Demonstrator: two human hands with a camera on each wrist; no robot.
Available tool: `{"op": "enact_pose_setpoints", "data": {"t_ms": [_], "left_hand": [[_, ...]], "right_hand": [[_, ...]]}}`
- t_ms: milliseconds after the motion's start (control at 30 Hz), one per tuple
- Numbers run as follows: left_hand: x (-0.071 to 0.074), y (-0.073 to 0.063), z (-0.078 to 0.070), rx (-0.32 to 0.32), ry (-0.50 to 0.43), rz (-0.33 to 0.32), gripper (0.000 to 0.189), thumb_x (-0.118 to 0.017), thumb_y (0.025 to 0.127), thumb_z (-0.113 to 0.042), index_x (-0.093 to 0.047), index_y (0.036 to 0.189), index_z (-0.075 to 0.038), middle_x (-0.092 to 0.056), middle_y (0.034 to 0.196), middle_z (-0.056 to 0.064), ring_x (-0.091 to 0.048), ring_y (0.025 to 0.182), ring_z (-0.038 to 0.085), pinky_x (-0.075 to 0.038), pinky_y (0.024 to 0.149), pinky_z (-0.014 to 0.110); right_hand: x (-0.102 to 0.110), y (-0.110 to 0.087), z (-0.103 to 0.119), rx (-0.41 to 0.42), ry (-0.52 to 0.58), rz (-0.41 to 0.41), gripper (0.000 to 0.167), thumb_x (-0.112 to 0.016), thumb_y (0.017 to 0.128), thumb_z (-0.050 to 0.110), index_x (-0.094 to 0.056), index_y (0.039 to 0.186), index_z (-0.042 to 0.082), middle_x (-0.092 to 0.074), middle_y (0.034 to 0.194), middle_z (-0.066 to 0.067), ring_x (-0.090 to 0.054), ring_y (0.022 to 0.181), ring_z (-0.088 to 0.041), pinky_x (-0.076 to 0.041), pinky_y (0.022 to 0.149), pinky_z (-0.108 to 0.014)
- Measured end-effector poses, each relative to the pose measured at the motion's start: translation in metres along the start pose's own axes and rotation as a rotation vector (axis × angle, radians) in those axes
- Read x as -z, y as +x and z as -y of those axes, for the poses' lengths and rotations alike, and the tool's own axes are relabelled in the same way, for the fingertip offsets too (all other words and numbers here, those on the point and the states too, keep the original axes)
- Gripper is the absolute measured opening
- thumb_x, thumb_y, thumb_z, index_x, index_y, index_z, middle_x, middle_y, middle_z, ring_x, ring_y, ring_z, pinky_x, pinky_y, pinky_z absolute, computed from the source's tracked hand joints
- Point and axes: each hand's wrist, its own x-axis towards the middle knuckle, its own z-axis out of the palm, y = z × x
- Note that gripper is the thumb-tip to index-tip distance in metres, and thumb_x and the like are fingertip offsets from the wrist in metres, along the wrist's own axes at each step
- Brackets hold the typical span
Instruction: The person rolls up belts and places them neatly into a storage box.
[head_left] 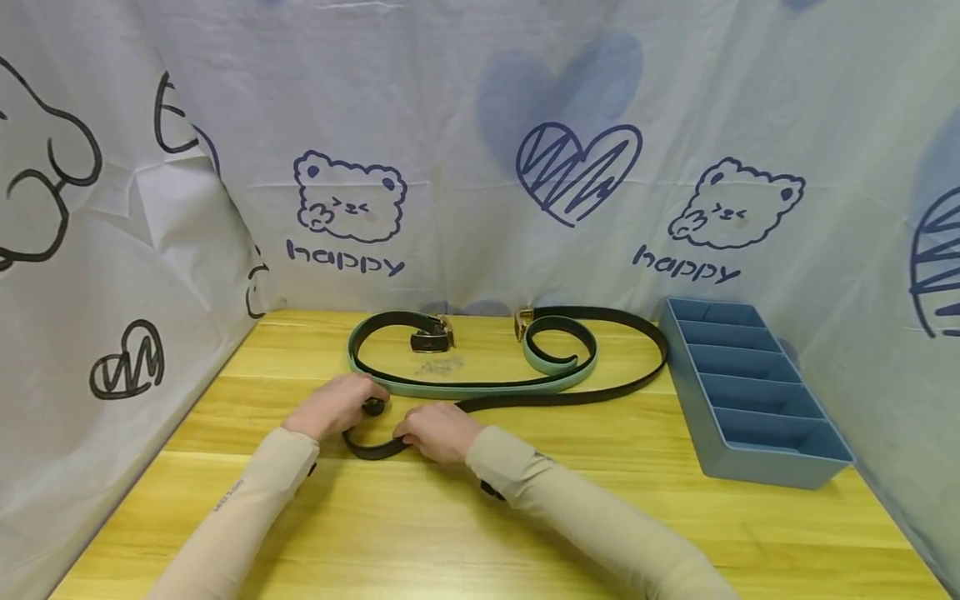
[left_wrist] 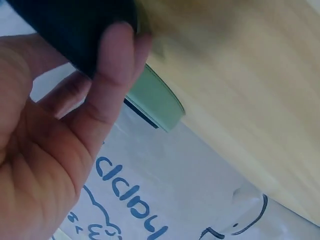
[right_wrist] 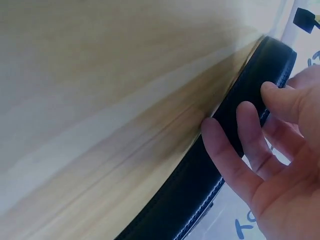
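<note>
A long black belt (head_left: 570,399) lies on its edge, running from a gold-toned buckle (head_left: 522,322) round the right side and back toward both hands. My left hand (head_left: 341,406) grips the belt's coiled end. In the left wrist view its fingers (left_wrist: 116,55) press against the dark strap (left_wrist: 65,25). Just to the right, my right hand (head_left: 441,432) holds the strap between thumb and fingers, beside the curve near the coil. White stitching runs along the strap's edge in the right wrist view. Behind the hands lies a green belt (head_left: 465,389) with a black inner side.
The green belt curls at both ends, its buckle (head_left: 435,336) at the back left. A blue-grey box (head_left: 780,467) with several compartments stands at the right. White printed cloth (head_left: 465,167) hangs behind and beside the yellow wood-grain table (head_left: 420,533).
</note>
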Motion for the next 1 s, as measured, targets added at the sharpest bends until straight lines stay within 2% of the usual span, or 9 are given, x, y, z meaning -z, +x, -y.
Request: {"op": "enact_pose_setpoints", "data": {"t_ms": [233, 367, 500, 600, 700, 867, 933, 1000], "left_hand": [[0.000, -0.003, 0.011, -0.003, -0.136, 0.028, 0.046, -0.063, 0.075, 0.015, -0.075, 0.108, -0.013, -0.072, 0.110, 0.004, -0.065, 0.098, 0.018, -0.052, 0.083, 0.036], [0.001, -0.002, 0.012, 0.042, -0.188, 0.060, 0.040, -0.062, 0.074, 0.010, -0.076, 0.103, -0.014, -0.071, 0.109, 0.005, -0.060, 0.089, 0.017, -0.048, 0.076, 0.033], [0.002, -0.001, 0.008, 0.108, -0.233, 0.090, 0.017, -0.066, 0.081, -0.007, -0.075, 0.089, -0.018, -0.070, 0.094, 0.000, -0.056, 0.078, 0.014, -0.046, 0.070, 0.030], [0.003, -0.001, 0.006, 0.097, -0.222, 0.067, 0.011, -0.067, 0.086, -0.012, -0.073, 0.079, -0.018, -0.066, 0.082, -0.004, -0.055, 0.073, 0.011, -0.046, 0.067, 0.029], [0.002, -0.001, 0.005, 0.102, -0.178, 0.044, 0.017, -0.066, 0.086, -0.004, -0.069, 0.074, -0.015, -0.063, 0.075, -0.003, -0.053, 0.068, 0.012, -0.044, 0.064, 0.028], [0.003, -0.004, 0.000, 0.182, -0.138, 0.064, 0.016, -0.068, 0.082, 0.000, -0.066, 0.073, -0.014, -0.063, 0.076, 0.001, -0.051, 0.067, 0.016, -0.042, 0.064, 0.030], [0.004, -0.005, -0.004, 0.187, -0.139, 0.056, 0.016, -0.069, 0.081, 0.001, -0.069, 0.075, -0.014, -0.066, 0.081, 0.001, -0.052, 0.070, 0.016, -0.043, 0.065, 0.031], [0.003, -0.006, -0.007, 0.174, -0.142, 0.042, 0.018, -0.069, 0.083, 0.000, -0.071, 0.073, -0.015, -0.067, 0.078, 0.000, -0.053, 0.067, 0.014, -0.044, 0.064, 0.029]], "right_hand": [[0.004, 0.002, -0.004, 0.034, 0.064, 0.029, 0.023, -0.058, 0.099, 0.014, -0.074, 0.113, 0.024, -0.072, 0.107, 0.007, -0.067, 0.098, -0.008, -0.051, 0.087, -0.021], [0.004, 0.002, -0.005, 0.036, 0.080, 0.037, 0.023, -0.056, 0.100, 0.014, -0.074, 0.111, 0.022, -0.072, 0.106, 0.006, -0.067, 0.097, -0.008, -0.051, 0.086, -0.020], [0.004, 0.001, -0.004, 0.032, 0.101, 0.020, 0.019, -0.057, 0.100, 0.017, -0.075, 0.104, 0.020, -0.072, 0.101, 0.006, -0.066, 0.091, -0.006, -0.051, 0.082, -0.020], [0.003, -0.001, -0.006, 0.023, 0.111, 0.000, 0.017, -0.058, 0.100, 0.021, -0.075, 0.101, 0.020, -0.072, 0.099, 0.006, -0.066, 0.089, -0.005, -0.051, 0.081, -0.020], [0.002, -0.002, -0.007, 0.016, 0.108, -0.017, 0.018, -0.058, 0.100, 0.022, -0.075, 0.104, 0.021, -0.072, 0.102, 0.006, -0.067, 0.092, -0.005, -0.051, 0.083, -0.019], [-0.003, -0.002, -0.008, 0.012, 0.107, -0.042, 0.019, -0.058, 0.100, 0.020, -0.074, 0.109, 0.021, -0.072, 0.105, 0.005, -0.067, 0.097, -0.006, -0.051, 0.086, -0.020], [-0.004, -0.002, -0.007, 0.008, 0.110, -0.049, 0.019, -0.058, 0.100, 0.020, -0.074, 0.110, 0.021, -0.072, 0.105, 0.005, -0.067, 0.096, -0.006, -0.051, 0.086, -0.019], [-0.004, -0.002, -0.007, 0.001, 0.117, -0.050, 0.019, -0.059, 0.099, 0.021, -0.073, 0.111, 0.021, -0.072, 0.104, 0.005, -0.066, 0.094, -0.005, -0.051, 0.084, -0.019]]}}
